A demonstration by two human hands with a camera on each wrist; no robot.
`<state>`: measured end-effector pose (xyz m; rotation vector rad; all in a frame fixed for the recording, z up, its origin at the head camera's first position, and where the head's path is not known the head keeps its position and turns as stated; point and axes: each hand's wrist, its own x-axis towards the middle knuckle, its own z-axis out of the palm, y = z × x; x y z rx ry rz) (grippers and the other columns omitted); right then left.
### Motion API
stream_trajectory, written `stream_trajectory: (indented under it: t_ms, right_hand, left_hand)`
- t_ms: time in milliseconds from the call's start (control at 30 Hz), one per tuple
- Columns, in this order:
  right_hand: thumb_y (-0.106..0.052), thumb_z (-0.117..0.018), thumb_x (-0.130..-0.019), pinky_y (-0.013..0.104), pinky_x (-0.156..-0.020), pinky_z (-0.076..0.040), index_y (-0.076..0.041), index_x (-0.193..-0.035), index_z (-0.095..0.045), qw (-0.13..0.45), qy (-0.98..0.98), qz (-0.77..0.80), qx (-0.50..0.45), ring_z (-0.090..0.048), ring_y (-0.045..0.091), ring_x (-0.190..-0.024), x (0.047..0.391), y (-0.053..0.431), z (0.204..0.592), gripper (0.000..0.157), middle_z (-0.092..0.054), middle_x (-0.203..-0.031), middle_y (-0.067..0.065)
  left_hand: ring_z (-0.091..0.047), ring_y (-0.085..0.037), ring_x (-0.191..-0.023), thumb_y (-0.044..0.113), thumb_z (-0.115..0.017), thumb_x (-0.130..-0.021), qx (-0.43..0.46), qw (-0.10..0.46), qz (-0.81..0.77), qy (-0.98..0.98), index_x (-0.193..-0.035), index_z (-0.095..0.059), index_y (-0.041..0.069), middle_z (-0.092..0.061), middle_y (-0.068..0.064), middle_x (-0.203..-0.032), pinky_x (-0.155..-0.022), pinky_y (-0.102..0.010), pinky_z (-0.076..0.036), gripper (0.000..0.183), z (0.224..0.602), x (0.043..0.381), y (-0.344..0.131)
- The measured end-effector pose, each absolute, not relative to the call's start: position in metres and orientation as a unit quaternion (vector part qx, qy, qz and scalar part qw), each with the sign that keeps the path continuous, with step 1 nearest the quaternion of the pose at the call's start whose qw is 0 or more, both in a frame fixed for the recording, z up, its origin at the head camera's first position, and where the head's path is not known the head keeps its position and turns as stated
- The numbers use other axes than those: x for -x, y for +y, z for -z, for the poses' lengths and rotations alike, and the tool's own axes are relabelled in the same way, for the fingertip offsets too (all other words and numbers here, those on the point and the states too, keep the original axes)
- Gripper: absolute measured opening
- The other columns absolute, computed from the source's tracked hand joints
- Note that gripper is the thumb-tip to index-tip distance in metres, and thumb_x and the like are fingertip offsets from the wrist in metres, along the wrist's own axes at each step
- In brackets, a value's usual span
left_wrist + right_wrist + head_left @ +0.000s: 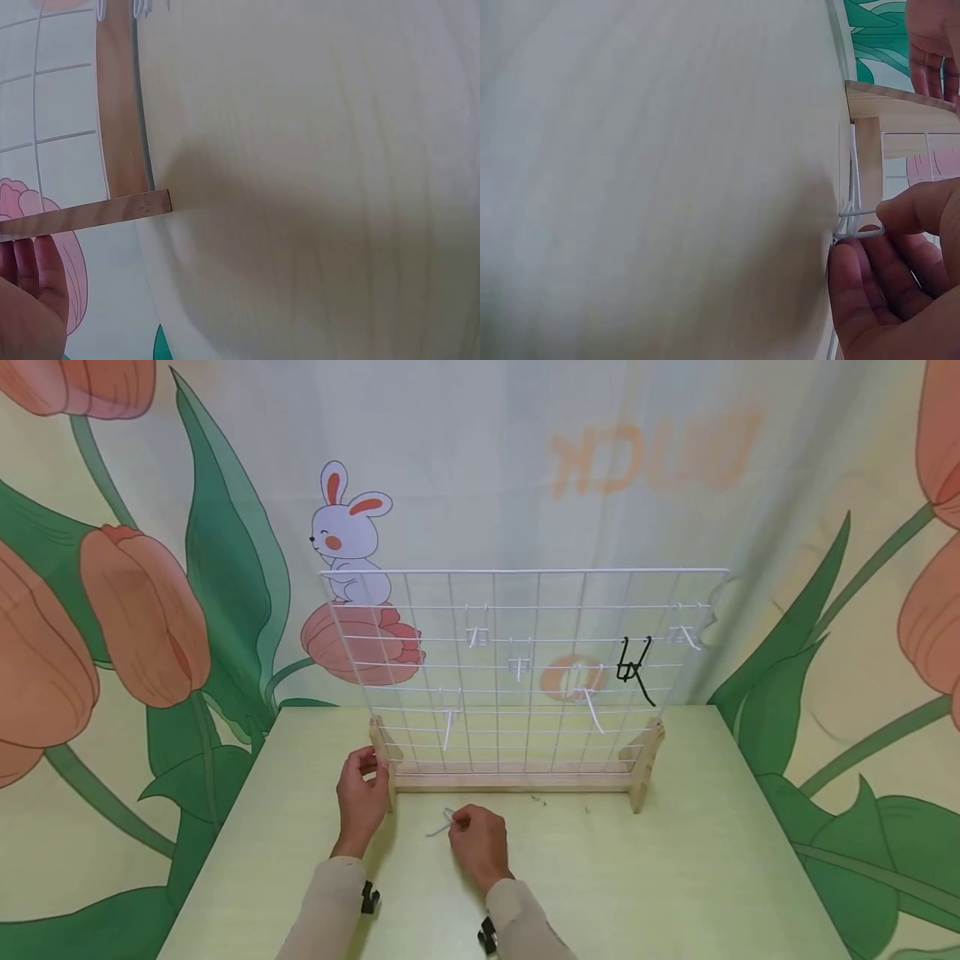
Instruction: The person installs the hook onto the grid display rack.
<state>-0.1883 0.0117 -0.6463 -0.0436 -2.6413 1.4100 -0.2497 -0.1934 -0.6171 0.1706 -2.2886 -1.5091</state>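
My right hand (480, 843) is low over the table, in front of the rack. It pinches a white wire hook (861, 231) between thumb and fingers, and the hook's long prong (437, 832) points left. My left hand (362, 799) rests its fingertips against the outer side of the rack's left wooden leg (82, 217). The white wire grid (536, 571) stands upright in this wooden base (517, 783). Several white hooks hang on the grid, among them a lower-left hook (448, 727) and a long-pronged hook (592, 710). A black hook (634, 672) hangs at the right.
The pale table (712, 877) extends around the rack. Small dark specks (538, 800) lie before the base. The right wooden leg (645, 768) marks the rack's other end. A printed curtain (480, 468) with tulips and a rabbit hangs behind.
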Motion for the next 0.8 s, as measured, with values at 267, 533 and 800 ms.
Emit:
stream_trajectory:
  t_ms: [267,533,800]
  right_hand:
    - [-0.006,-0.077,-0.089,0.025,-0.068,-0.055,-0.008,-0.093,-0.081,0.067,-0.884,-0.462,0.003,-0.065,0.006,-0.072,0.186,0.018,0.645,0.006,-0.074,-0.079,-0.006]
    - [-0.007,-0.075,-0.091,0.029,-0.069,-0.056,-0.008,-0.097,-0.081,0.051,-0.881,-0.469,0.004,-0.065,0.007,-0.076,0.187,0.022,0.644,0.008,-0.075,-0.083,-0.006]
    - [-0.009,-0.077,-0.092,0.034,-0.077,-0.057,-0.008,-0.102,-0.081,0.061,-0.884,-0.463,0.015,-0.066,0.013,-0.084,0.189,0.028,0.645,0.010,-0.075,-0.091,-0.001]
  left_hand:
    - [-0.067,-0.028,-0.114,0.014,-0.064,-0.105,-0.062,0.193,0.543,-0.815,-0.134,-0.059,0.005,-0.066,-0.014,-0.121,-0.080,-0.008,-0.048,0.030,0.617,0.249,-0.193]
    - [-0.067,-0.027,-0.113,0.015,-0.064,-0.106,-0.062,0.192,0.539,-0.817,-0.133,-0.060,0.005,-0.066,-0.014,-0.121,-0.083,-0.014,-0.053,0.030,0.619,0.250,-0.195]
    - [-0.066,-0.026,-0.114,0.016,-0.064,-0.105,-0.062,0.187,0.543,-0.816,-0.135,-0.059,0.006,-0.066,-0.013,-0.122,-0.083,-0.014,-0.053,0.031,0.618,0.249,-0.195]
